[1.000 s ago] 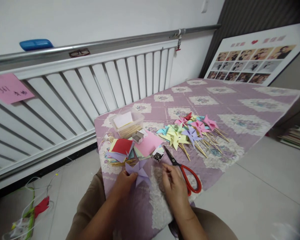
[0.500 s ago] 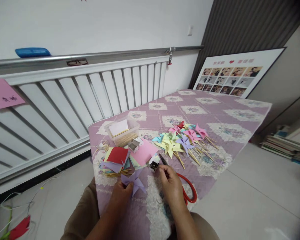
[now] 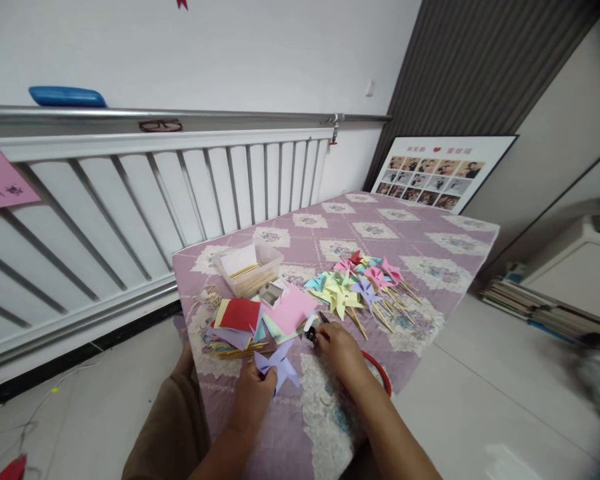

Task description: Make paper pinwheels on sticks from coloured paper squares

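Observation:
A folded lilac paper pinwheel (image 3: 283,364) is pinched between the thumb and fingers of my left hand (image 3: 254,395), just above the table's near edge. My right hand (image 3: 342,352) has its fingertips together at a small white box (image 3: 310,331) with dark, tiny contents; what they pinch, if anything, is too small to make out. Beneath my right forearm lie scissors, their red handle (image 3: 382,375) partly covered. Finished paper pinwheels (image 3: 344,297) on wooden sticks form a pile beyond my right hand. A stack of coloured paper squares (image 3: 239,316) sits left of the box.
Behind the paper, a clear plastic tub (image 3: 275,257) holds wooden sticks. An open little grey box (image 3: 271,295) rests beside pink paper (image 3: 295,310). More sticks (image 3: 230,353) lie under the stack. The patterned tablecloth (image 3: 330,227) runs back to a white radiator (image 3: 220,180).
My right hand has moved from above the scissors to the small white box, fingertips now at its opening. My left hand still holds the lilac pinwheel. The whole view has shifted slightly.

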A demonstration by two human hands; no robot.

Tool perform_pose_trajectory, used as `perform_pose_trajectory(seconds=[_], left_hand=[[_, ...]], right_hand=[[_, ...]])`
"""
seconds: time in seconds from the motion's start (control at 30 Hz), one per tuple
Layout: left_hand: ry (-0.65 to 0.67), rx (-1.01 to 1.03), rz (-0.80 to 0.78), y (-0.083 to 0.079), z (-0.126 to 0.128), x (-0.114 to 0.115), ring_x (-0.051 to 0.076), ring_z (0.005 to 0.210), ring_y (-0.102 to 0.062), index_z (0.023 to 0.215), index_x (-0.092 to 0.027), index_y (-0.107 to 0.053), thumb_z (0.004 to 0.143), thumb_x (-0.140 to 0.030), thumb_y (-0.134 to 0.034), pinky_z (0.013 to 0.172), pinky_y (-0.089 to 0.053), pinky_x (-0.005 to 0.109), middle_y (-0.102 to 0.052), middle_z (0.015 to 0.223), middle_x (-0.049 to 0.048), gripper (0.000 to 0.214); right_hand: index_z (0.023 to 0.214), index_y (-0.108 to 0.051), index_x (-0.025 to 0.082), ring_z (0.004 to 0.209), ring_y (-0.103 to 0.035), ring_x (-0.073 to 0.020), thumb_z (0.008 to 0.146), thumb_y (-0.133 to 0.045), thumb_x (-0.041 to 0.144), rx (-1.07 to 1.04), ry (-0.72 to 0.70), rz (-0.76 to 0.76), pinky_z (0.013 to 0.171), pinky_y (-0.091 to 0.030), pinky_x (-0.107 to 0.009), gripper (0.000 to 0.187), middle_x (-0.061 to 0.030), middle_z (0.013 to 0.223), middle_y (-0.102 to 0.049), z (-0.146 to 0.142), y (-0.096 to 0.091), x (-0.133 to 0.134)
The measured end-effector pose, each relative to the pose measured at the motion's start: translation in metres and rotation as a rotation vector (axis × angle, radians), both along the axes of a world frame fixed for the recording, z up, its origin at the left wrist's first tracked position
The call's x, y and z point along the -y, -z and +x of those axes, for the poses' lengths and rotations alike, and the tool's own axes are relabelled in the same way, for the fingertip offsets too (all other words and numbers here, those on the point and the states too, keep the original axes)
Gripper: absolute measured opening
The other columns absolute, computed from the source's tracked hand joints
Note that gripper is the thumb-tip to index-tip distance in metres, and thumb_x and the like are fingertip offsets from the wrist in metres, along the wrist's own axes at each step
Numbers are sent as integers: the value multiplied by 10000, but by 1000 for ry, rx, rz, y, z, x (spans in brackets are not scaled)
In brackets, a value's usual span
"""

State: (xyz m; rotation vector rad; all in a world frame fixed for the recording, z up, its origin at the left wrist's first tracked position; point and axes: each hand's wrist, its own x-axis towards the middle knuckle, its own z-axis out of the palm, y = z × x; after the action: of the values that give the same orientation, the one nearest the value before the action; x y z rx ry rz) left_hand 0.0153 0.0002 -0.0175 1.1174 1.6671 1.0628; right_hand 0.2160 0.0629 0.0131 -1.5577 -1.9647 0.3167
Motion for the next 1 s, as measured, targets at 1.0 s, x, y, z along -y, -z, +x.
perform_pose_trajectory(seconds=[1.0], left_hand=[[114,236,27,10,-11,-1,186,698,-635,881,-97,-682,718,-277,-549,629,-468,253,-717,781,79,276]], right_hand=[[594,-434,234,643,-613,-177,708,-547,350,-655,227,-236,474,-418,-241,198,-48,753,-686,-34,-1,50]])
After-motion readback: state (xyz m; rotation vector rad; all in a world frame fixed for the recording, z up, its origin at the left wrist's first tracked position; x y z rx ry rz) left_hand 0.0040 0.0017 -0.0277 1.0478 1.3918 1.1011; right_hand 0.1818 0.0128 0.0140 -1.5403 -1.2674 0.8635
